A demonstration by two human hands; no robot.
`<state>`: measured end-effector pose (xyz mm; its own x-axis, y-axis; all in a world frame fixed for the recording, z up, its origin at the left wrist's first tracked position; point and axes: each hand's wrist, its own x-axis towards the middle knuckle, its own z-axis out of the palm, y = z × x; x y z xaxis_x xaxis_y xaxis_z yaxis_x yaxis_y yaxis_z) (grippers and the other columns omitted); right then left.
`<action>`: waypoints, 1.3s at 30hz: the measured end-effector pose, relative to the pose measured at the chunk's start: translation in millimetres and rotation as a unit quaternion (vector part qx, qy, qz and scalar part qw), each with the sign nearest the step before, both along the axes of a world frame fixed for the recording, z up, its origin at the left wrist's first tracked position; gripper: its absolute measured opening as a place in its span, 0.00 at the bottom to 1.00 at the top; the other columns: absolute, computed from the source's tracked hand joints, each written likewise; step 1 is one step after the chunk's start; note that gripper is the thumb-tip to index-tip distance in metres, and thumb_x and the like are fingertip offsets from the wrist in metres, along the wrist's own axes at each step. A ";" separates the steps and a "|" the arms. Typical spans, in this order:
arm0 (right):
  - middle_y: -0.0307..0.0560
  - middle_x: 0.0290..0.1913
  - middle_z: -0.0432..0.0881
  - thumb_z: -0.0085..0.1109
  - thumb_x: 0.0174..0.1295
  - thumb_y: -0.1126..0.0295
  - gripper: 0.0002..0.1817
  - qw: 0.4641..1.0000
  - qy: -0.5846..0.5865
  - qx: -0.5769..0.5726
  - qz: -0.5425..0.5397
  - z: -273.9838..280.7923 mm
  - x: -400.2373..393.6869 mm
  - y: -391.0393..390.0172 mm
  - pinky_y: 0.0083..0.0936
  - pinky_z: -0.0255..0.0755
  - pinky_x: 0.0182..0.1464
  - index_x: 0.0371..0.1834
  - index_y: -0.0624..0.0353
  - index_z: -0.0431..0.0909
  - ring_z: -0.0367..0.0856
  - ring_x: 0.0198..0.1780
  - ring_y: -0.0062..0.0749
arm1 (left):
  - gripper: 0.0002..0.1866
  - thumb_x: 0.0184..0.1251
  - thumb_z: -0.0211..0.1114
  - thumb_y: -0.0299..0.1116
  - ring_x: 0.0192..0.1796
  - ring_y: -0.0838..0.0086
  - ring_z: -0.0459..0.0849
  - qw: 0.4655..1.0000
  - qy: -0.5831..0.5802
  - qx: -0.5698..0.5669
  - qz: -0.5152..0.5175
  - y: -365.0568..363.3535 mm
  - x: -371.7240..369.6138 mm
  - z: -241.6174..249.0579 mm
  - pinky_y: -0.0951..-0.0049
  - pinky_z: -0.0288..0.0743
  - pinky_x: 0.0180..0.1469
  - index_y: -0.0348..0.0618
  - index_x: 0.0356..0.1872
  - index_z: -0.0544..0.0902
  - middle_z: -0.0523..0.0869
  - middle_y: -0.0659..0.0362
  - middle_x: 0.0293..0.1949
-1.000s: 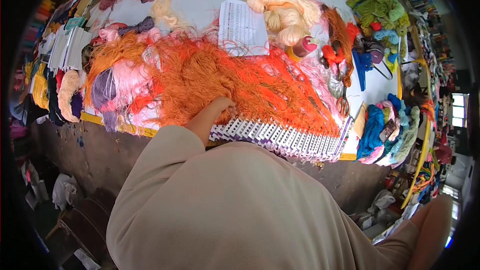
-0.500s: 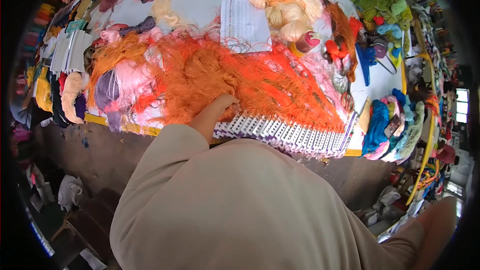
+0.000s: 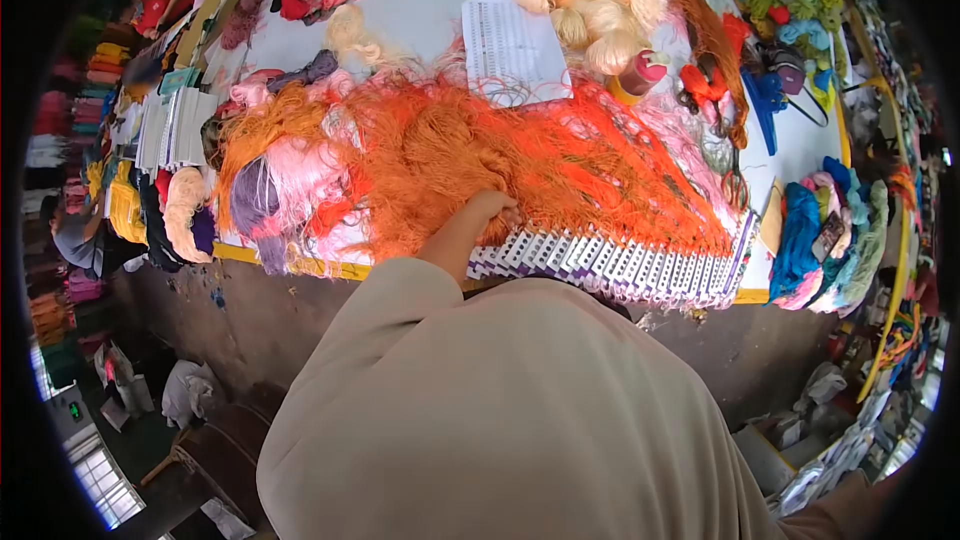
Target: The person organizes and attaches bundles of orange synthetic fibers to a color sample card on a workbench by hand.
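My left hand (image 3: 492, 210) lies at the near edge of a wide, tangled heap of orange thread (image 3: 440, 155), fingers curled closed into the strands. Its fingertips are partly hidden in the thread. Just right of the hand, a long row of white cards with punched holes (image 3: 620, 265) runs along the table's front edge, with orange and red strands fanning out from it. My right hand is outside the picture; only part of that arm shows at the bottom right corner.
A printed sheet (image 3: 510, 50) lies behind the thread, beside cream skeins (image 3: 595, 10) and a thread cone (image 3: 640, 75). Pink thread (image 3: 310, 175) and stacked white cards (image 3: 175, 130) are at left. Blue and green skeins (image 3: 795, 240) hang over the right corner.
The view has swung left, so the table and everything on it appear further right. My left hand stays at the same spot in the orange thread. Less of my right arm shows.
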<state>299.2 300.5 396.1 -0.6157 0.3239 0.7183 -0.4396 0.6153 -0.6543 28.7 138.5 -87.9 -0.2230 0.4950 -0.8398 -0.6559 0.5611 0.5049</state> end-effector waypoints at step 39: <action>0.36 0.56 0.76 0.63 0.58 0.75 0.22 0.977 0.188 0.030 0.097 20.5 -55.7 11.9 0.27 0.70 0.58 0.57 0.52 0.72 0.72 0.59 0.25 | 0.14 0.70 0.58 0.39 0.35 0.69 0.83 1.000 -0.019 -0.014 0.002 -0.8 -1.1 20.2 0.60 0.65 0.61 0.36 0.34 0.81 0.88 0.54 0.32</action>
<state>243.4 312.4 416.6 -0.3509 0.1784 0.9192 -0.7532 0.5294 -0.3903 27.6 137.8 -67.7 -0.1917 0.4710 -0.8611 -0.6763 0.5724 0.4637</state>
